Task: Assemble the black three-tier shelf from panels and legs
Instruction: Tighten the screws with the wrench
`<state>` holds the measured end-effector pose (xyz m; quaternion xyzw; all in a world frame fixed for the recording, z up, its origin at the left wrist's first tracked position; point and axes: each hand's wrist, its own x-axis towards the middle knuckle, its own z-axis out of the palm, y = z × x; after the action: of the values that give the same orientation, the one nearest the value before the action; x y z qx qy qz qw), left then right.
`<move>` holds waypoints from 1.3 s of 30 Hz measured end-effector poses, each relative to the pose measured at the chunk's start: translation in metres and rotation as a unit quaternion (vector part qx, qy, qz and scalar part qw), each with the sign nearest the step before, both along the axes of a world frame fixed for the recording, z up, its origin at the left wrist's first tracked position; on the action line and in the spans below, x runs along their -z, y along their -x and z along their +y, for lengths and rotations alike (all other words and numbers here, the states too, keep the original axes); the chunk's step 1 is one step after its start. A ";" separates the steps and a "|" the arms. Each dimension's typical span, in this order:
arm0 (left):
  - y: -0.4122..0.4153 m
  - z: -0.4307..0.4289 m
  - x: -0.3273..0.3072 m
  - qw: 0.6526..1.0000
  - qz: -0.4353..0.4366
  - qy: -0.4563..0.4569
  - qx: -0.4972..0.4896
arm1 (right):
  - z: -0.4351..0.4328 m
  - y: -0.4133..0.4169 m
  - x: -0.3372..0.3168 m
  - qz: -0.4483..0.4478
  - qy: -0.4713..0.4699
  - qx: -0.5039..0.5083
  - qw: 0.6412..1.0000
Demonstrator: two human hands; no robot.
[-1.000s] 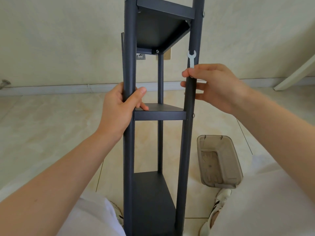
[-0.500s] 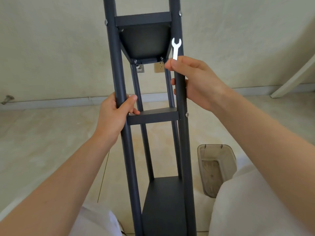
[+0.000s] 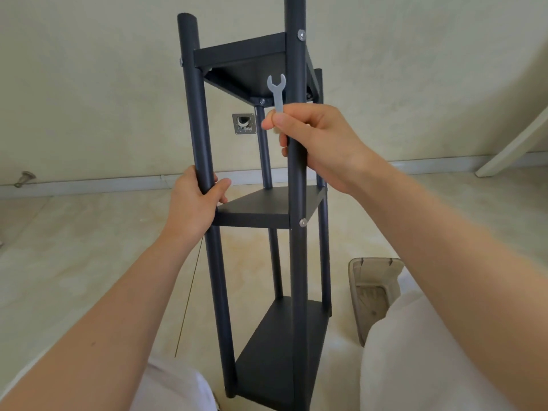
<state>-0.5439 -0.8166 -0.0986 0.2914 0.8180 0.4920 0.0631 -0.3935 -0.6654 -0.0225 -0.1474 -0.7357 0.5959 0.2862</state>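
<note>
Around shelf legs [image 3: 220, 280], left grip [image 3: 192, 212], right grip [image 3: 321, 143]

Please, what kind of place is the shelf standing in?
Most likely a bare indoor room, perhaps in a home: a pale tiled floor, a plain wall with a skirting board along its foot, and an uncovered socket box in it.

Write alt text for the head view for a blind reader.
A person steadies a black three-tier shelf: the left hand grips its left front leg by the middle panel, the right hand holds the right front leg while pinching a small silver wrench. A translucent bin sits on the floor at right.
</note>
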 end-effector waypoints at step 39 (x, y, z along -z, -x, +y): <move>-0.067 0.003 -0.041 0.949 -0.162 -0.068 0.260 | -0.031 0.015 -0.005 0.021 -0.113 0.016 0.993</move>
<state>-0.4773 -0.8132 -0.0580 0.4144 0.6570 0.5536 0.3004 -0.4080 -0.6967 -0.0178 -0.1133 -0.7894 0.5074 0.3264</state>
